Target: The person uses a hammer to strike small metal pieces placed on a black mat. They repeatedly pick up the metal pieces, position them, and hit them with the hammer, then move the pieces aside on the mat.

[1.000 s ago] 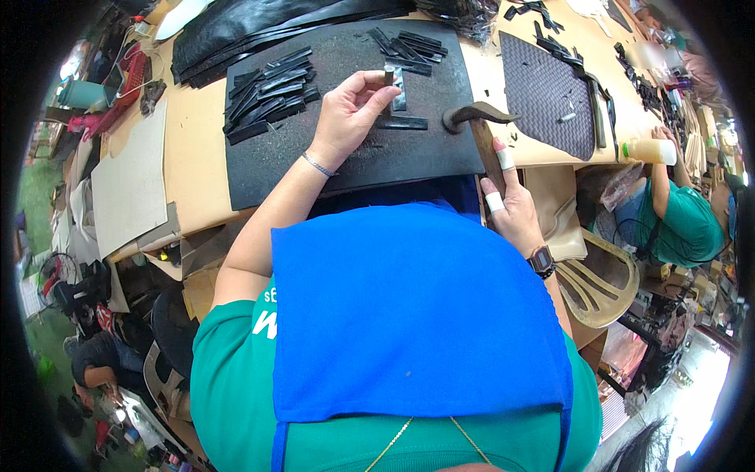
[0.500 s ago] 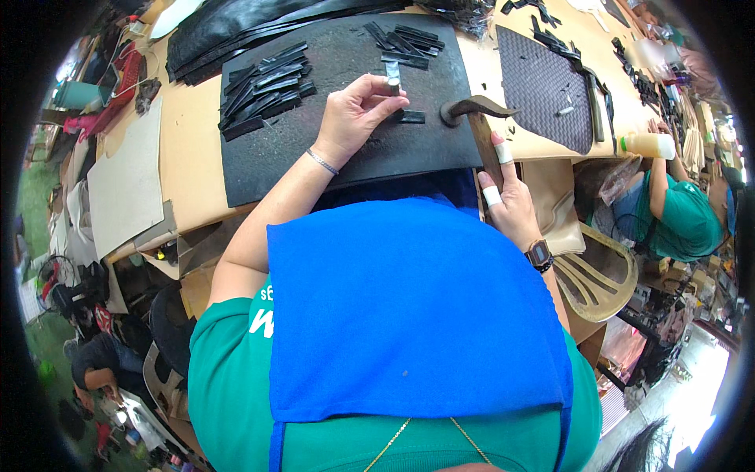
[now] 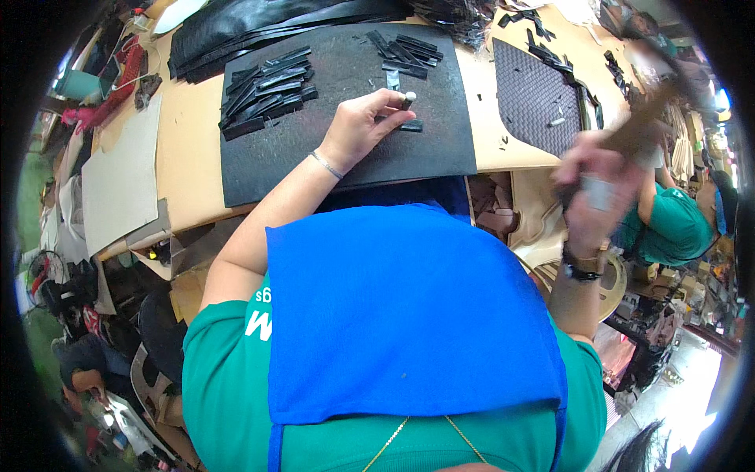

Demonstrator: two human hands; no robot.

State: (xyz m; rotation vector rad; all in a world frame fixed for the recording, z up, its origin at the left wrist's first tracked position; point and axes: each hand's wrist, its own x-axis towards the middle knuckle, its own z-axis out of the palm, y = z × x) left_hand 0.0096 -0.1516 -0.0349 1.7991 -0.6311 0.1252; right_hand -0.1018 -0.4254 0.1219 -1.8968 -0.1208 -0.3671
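Note:
My left hand (image 3: 360, 131) pinches a short metal punch (image 3: 408, 101) with a pale top, held upright over a short black strip (image 3: 413, 126) on a dark board (image 3: 338, 161). A shiny strip (image 3: 392, 79) lies just beyond the punch. Piles of black strips rest on the board at the left (image 3: 267, 94) and back right (image 3: 405, 51). My right hand (image 3: 598, 177), blurred, grips the wooden handle of a hammer (image 3: 641, 118), raised to the right of the board; its head is too smeared to make out clearly.
Black sheets (image 3: 267, 31) lie along the back, a pale sheet (image 3: 118, 181) at the left, and a textured mat (image 3: 531, 94) at the right on the tan table (image 3: 193, 157). A co-worker in green (image 3: 680, 224) is at the far right, near a plastic chair (image 3: 609, 287).
My right hand has lifted the hammer off the board's right edge, swinging it up and rightward. My left hand has shifted slightly down and right with the punch.

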